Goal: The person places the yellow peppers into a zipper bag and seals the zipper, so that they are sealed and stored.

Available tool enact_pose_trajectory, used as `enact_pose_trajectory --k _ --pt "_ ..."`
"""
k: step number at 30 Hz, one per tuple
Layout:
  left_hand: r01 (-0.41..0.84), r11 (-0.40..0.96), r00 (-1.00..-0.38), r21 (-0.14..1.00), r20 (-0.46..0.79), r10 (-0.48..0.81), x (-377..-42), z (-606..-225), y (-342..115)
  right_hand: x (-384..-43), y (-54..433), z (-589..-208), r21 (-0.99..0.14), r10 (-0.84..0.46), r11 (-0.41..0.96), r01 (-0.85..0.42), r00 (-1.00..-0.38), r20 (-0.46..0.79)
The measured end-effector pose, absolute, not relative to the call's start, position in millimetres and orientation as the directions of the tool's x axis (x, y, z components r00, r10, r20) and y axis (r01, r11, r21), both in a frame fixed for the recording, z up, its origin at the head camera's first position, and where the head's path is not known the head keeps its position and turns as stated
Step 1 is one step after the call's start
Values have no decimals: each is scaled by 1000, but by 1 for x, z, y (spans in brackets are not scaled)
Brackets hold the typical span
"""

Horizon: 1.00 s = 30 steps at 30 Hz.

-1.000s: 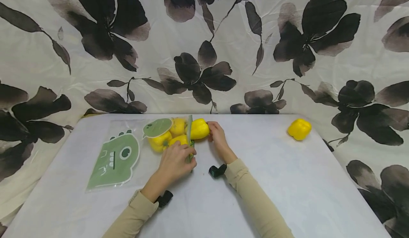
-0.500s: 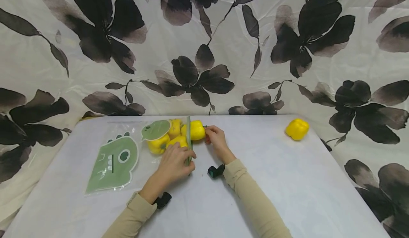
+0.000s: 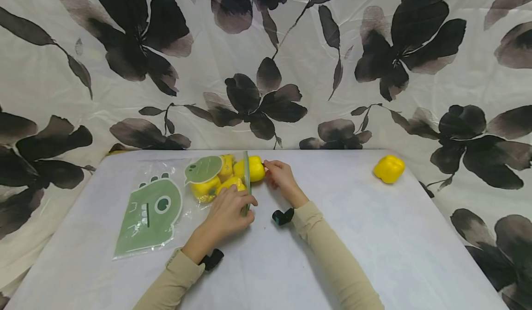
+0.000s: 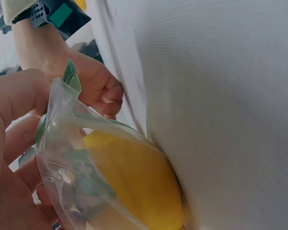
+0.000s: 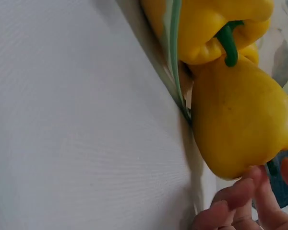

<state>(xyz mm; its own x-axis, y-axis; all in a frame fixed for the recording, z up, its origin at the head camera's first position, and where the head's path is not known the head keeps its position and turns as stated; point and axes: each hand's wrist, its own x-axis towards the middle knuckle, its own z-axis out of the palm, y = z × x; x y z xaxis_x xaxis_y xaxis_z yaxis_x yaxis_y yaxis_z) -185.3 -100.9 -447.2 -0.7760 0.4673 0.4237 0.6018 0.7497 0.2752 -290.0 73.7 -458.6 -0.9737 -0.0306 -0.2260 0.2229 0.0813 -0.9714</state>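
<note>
A clear zip bag with green dinosaur prints (image 3: pixel 143 227) lies on its side, its green-edged mouth (image 3: pixel 247 171) turned right. Several yellow bell peppers (image 3: pixel 203 190) sit inside. My left hand (image 3: pixel 228 210) grips the near part of the mouth, thumb and fingers on the edge. One more yellow bell pepper (image 5: pixel 240 115) lies across the mouth, partly in the bag, its stem end outward. At that end my right hand (image 3: pixel 283 179) pinches around the stem (image 5: pixel 272 166), fingertips against the pepper. In the left wrist view, film covers a pepper (image 4: pixel 139 177).
Another yellow bell pepper (image 3: pixel 389 169) rests alone near the back right corner of the white-covered table (image 3: pixel 353 217). A flower-printed cloth (image 3: pixel 324 60) hangs behind the table. A dark wrist camera (image 3: pixel 283 216) is strapped at my right wrist.
My right hand has shifted slightly left with the pepper, which is now farther into the bag's mouth. The left hand has stayed at the edge.
</note>
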Motion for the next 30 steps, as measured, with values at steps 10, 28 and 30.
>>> enact_pose_trajectory --k 10,28,30 --pt "599 744 -782 295 412 467 -184 -445 -101 -293 65 -455 -923 -47 -197 329 -944 -326" --pt "613 737 -773 285 412 483 -186 -446 -101 -292 57 -467 -891 -163 -286 352 -934 -317" --pt "615 734 -771 288 412 485 -186 -446 -102 -291 60 -471 -901 -180 -283 328 -941 -286"
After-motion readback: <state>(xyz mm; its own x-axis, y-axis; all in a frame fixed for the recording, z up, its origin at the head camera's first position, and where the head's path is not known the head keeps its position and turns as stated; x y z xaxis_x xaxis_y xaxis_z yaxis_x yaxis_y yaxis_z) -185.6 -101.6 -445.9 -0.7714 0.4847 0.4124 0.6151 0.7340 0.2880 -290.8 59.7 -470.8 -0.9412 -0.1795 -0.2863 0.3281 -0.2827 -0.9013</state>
